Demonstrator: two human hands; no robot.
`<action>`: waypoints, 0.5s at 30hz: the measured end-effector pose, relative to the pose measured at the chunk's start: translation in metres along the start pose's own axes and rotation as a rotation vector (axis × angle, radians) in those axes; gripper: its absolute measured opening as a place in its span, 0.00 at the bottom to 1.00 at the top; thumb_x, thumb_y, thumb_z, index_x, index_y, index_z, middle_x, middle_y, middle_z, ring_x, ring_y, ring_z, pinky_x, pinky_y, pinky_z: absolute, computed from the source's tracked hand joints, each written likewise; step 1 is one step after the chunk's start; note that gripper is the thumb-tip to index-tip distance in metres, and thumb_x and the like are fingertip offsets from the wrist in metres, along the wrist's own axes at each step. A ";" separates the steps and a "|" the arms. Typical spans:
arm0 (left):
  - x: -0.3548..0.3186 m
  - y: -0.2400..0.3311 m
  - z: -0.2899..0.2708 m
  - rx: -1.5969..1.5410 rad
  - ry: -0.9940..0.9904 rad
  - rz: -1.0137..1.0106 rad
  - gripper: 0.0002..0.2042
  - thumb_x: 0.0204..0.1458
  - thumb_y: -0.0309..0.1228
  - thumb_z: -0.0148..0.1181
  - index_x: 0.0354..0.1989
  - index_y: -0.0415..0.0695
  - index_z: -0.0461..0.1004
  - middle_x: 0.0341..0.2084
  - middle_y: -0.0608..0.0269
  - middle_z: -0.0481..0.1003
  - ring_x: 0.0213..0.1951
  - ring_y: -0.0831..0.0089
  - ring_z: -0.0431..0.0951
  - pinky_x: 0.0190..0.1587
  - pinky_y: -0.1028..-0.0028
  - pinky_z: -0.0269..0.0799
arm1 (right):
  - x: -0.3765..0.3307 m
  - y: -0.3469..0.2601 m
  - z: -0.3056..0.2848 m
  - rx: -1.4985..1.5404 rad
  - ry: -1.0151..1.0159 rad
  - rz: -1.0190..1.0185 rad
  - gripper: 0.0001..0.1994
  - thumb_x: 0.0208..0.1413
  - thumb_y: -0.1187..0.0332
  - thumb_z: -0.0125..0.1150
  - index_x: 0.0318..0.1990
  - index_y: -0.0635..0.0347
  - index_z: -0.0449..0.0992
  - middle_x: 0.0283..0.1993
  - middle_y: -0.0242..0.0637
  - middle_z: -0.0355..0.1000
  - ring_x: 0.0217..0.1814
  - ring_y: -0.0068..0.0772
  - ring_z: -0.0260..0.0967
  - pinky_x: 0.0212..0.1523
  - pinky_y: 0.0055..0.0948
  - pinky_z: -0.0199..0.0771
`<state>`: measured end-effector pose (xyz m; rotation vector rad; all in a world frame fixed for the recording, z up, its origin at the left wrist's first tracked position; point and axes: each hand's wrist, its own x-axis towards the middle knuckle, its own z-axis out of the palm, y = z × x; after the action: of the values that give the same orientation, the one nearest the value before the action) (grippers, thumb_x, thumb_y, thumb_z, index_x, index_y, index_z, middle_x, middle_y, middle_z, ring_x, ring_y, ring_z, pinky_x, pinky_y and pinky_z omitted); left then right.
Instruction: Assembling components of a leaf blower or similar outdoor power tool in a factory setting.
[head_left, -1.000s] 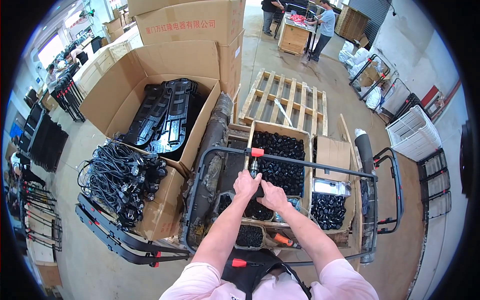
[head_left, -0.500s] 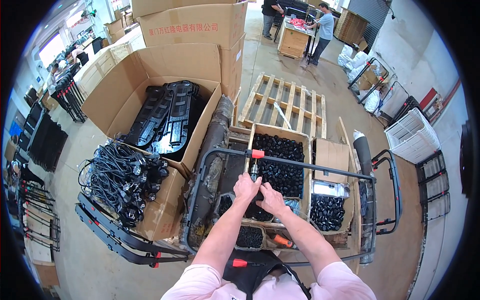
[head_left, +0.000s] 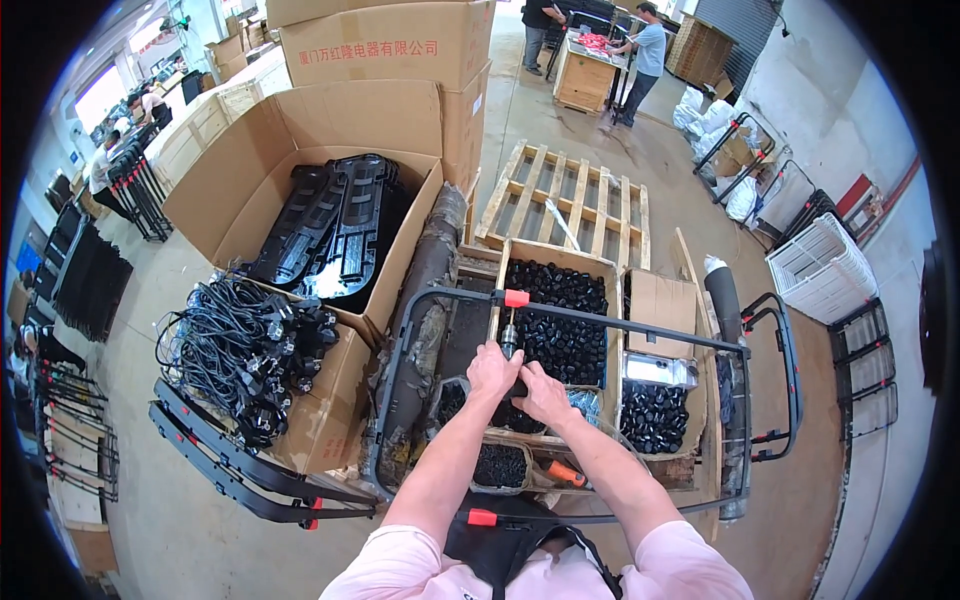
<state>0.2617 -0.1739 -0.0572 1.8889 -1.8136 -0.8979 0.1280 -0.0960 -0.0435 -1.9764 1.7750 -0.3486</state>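
Both of my hands are closed around a power drill (head_left: 510, 338) whose metal chuck points away from me. My left hand (head_left: 493, 371) wraps its front part; my right hand (head_left: 543, 393) grips just behind and to the right, where the fingers hide most of its body. The thin bit reaches toward a red piece (head_left: 516, 299) on the far bar of a dark tubular frame (head_left: 620, 325). Whether the tip touches it cannot be made out. The frame surrounds my forearms, and a second red piece (head_left: 482, 517) sits on its near bar.
Under the frame stand a carton of black knobs (head_left: 560, 310), more black parts (head_left: 652, 415), small black screws (head_left: 500, 466) and an orange-handled tool (head_left: 566, 473). Black cables (head_left: 245, 350) and a big carton (head_left: 415, 215) are at left. Beyond lies a pallet (head_left: 570, 205); people work farther off.
The drill has drawn back slightly toward me, so more of the bit shows between chuck and red piece. Both hands keep their grip. The view has shifted a little.
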 end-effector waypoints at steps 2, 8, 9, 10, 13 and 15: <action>-0.001 -0.001 0.001 0.000 -0.002 0.002 0.32 0.53 0.56 0.67 0.48 0.35 0.77 0.48 0.38 0.79 0.51 0.40 0.82 0.55 0.48 0.78 | -0.002 0.000 0.001 0.001 0.014 -0.011 0.31 0.48 0.65 0.76 0.60 0.57 0.70 0.54 0.45 0.69 0.56 0.59 0.74 0.54 0.52 0.79; -0.005 -0.005 0.003 0.007 0.027 0.029 0.32 0.53 0.57 0.67 0.47 0.35 0.78 0.46 0.39 0.80 0.49 0.40 0.82 0.53 0.48 0.78 | -0.005 -0.001 0.004 -0.013 0.003 0.002 0.28 0.49 0.63 0.75 0.57 0.57 0.71 0.54 0.46 0.68 0.59 0.56 0.73 0.56 0.51 0.78; -0.007 -0.006 0.003 0.000 0.032 0.032 0.32 0.53 0.57 0.67 0.46 0.34 0.78 0.46 0.39 0.80 0.48 0.40 0.82 0.53 0.47 0.78 | -0.008 -0.001 0.004 -0.027 0.006 -0.009 0.28 0.49 0.63 0.75 0.58 0.56 0.71 0.54 0.47 0.68 0.58 0.57 0.73 0.56 0.51 0.79; -0.008 -0.007 0.002 -0.007 0.040 0.033 0.31 0.53 0.57 0.67 0.46 0.34 0.78 0.46 0.39 0.80 0.48 0.40 0.82 0.53 0.47 0.78 | -0.010 -0.004 0.004 -0.027 0.003 -0.011 0.28 0.49 0.63 0.75 0.58 0.56 0.71 0.54 0.47 0.68 0.58 0.57 0.73 0.56 0.51 0.79; -0.020 -0.013 -0.004 -0.007 0.012 0.018 0.32 0.54 0.58 0.66 0.45 0.34 0.79 0.46 0.38 0.81 0.49 0.40 0.82 0.53 0.48 0.77 | -0.024 -0.015 0.002 -0.030 0.040 -0.019 0.31 0.49 0.62 0.75 0.60 0.57 0.70 0.53 0.49 0.70 0.55 0.59 0.75 0.54 0.51 0.80; -0.036 -0.014 -0.012 -0.009 -0.014 0.012 0.33 0.54 0.59 0.65 0.45 0.34 0.79 0.45 0.37 0.81 0.50 0.40 0.82 0.53 0.49 0.77 | -0.042 -0.023 0.000 -0.079 0.066 -0.027 0.34 0.49 0.61 0.75 0.63 0.59 0.68 0.51 0.51 0.72 0.52 0.61 0.77 0.51 0.52 0.81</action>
<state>0.2812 -0.1393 -0.0508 1.8689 -1.8240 -0.9163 0.1418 -0.0538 -0.0273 -2.0672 1.8307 -0.3619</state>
